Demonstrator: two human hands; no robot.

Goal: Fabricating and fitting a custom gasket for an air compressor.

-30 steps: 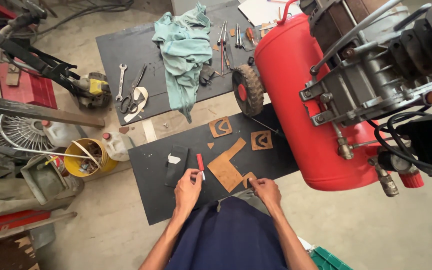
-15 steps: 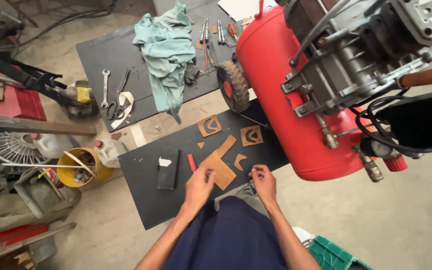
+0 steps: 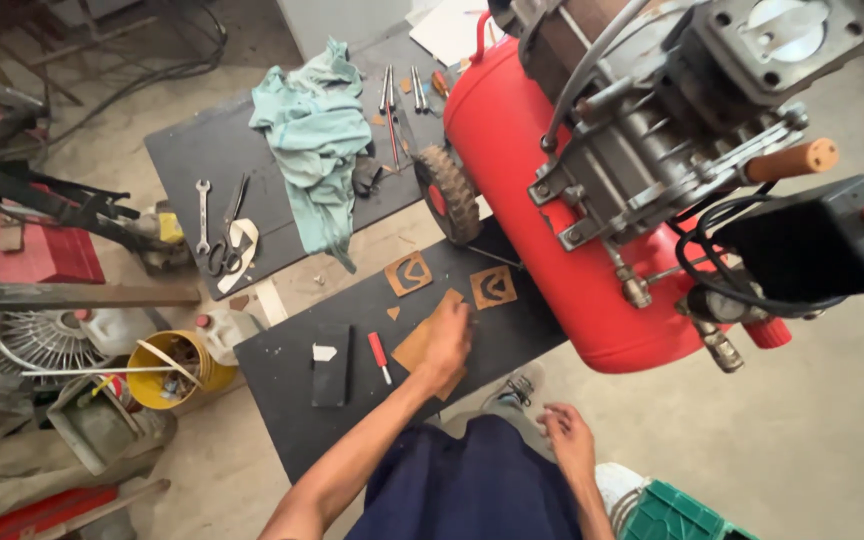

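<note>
Brown gasket sheet (image 3: 414, 350) lies flat mid-mat (image 3: 292, 410); my left hand (image 3: 444, 342) presses it, fingers spread; right hand (image 3: 570, 440) hangs loose, holding nothing.

My left hand (image 3: 444, 342) presses flat on the brown cardboard-like sheet (image 3: 414, 352) on the black mat (image 3: 282, 370); my right hand (image 3: 569, 440) rests empty beside my knee.

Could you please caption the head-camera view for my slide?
Left hand rests on a flat brown cardboard sheet on a black mat beside a red compressor tank.
</note>
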